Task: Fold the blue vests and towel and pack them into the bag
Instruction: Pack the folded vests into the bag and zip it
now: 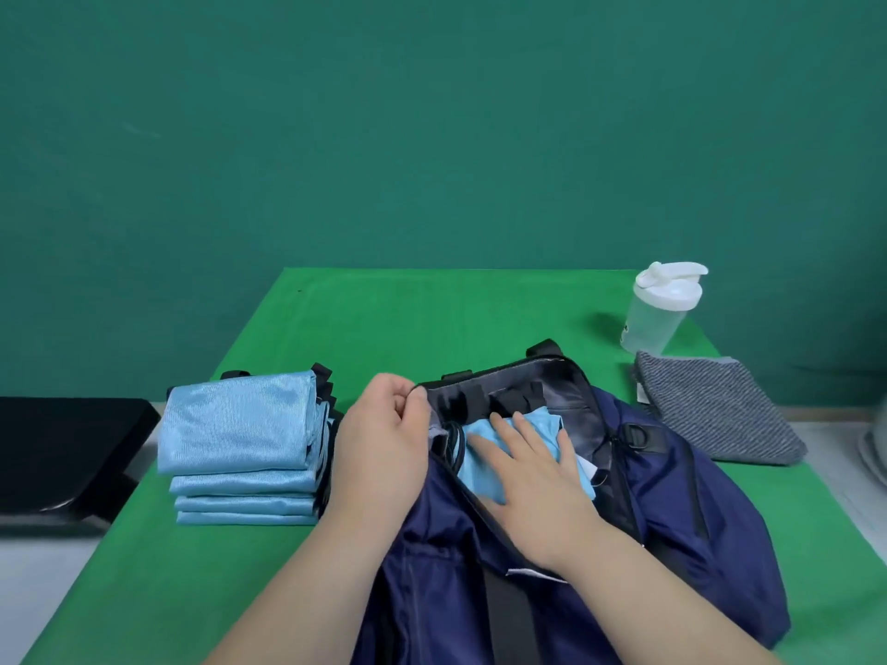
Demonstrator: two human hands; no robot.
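Standing by the green table, I see a person leaning over a dark blue bag that lies open near the front edge. The left hand has its fingers curled, and it pinches the black rim of the bag at the left side of the opening. The right hand lies flat inside the opening with its fingers straight and spread, and it presses down on a light blue vest that sits in the bag. A pile of folded vests, shiny and light blue with black edges showing on one side, stands on the table just left of the bag, close to the left hand. A folded towel, grey with thin stripes, lies flat on the table just to the right of the bag. Behind the towel stands a clear bottle with a white lid, near the far right corner. It has a small dark mark low on its side, but that is too small for me to read. A little white tag shows on the bag by the right wrist, and I can read no words on it. A black flat thing sits off the table to the left.
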